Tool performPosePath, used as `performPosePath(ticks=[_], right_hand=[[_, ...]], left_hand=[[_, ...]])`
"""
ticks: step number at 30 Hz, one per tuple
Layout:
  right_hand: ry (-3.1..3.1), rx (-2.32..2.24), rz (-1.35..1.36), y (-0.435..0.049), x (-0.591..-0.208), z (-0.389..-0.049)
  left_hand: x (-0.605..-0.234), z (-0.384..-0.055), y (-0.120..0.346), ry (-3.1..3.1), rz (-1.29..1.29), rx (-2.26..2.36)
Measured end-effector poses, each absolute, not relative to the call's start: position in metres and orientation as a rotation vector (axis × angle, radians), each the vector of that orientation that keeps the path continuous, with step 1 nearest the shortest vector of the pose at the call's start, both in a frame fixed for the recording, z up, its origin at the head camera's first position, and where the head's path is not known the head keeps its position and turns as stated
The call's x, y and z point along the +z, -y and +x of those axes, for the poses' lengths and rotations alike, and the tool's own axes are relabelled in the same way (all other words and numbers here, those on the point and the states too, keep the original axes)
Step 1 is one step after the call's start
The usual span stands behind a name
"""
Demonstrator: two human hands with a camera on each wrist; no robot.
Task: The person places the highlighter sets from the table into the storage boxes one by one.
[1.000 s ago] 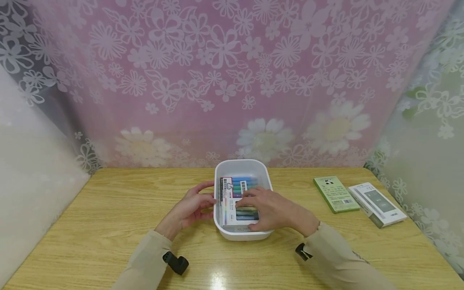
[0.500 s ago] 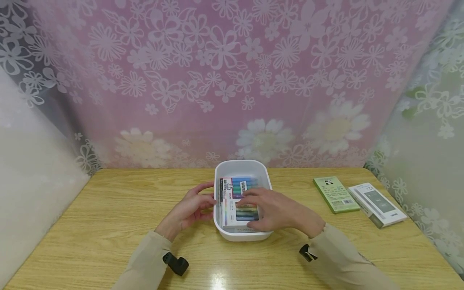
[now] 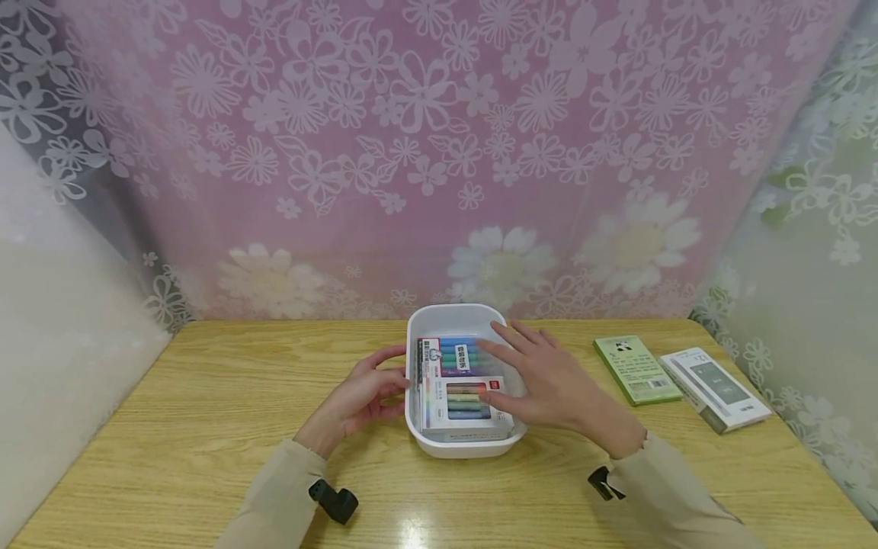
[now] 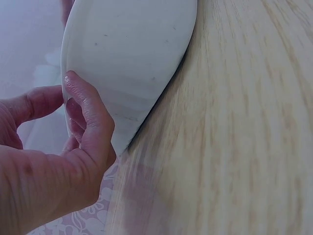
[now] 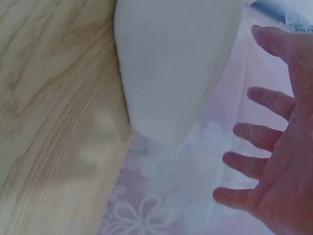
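Observation:
A white plastic storage bin (image 3: 466,450) stands mid-table. Inside lie boxes whose clear windows show coloured sticks: a white box (image 3: 435,408) nearest the front and another box with blue, green and purple sticks (image 3: 453,347) behind it. My left hand (image 3: 366,393) is at the bin's left side, its thumb and bent fingers holding the rim, as the left wrist view also shows. Above the bin's right side hovers my right hand (image 3: 549,381), fingers spread and holding nothing. In the right wrist view, those fingers (image 5: 264,137) are apart from the bin wall.
To the right lie a green box with a panda (image 3: 631,370) and a white box with a dark green panel (image 3: 713,389), side by side. The wooden table (image 3: 206,412) ends at a pink flowered curtain (image 3: 343,191).
My right hand has let go of the boxes in the bin, risen and moved right, and its fingers have spread. The left hand has stayed at the rim.

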State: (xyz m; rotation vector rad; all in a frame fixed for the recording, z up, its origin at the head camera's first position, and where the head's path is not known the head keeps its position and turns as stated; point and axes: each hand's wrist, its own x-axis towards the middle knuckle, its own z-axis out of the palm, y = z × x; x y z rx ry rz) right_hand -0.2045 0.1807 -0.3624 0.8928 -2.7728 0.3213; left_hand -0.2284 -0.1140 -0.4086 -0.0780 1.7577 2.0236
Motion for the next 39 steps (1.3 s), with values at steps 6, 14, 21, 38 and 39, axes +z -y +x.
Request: performPosePath(ticks=[6, 14, 21, 38, 39], right_hand=[[2.78, 0.228, 0.747, -0.193, -0.366, -0.202], [2.762, 0.156, 0.634, -0.21, -0.37, -0.201], [2.782, 0.121, 0.538, -0.226, -0.373, -0.203], [2.907, 0.094, 0.352, -0.261, -0.377, -0.199], [2.914, 0.097, 0.342, -0.264, -0.378, -0.199]], left_hand=[[-0.409, -0.228, 0.114, -1.752, -0.071, 2.026], [-0.41, -0.228, 0.115, -1.754, -0.078, 2.029], [-0.409, -0.228, 0.115, -1.757, -0.073, 2.027], [-0.408, -0.227, 0.115, -1.749, -0.078, 2.03], [-0.408, -0.227, 0.115, -1.749, -0.078, 2.031]])
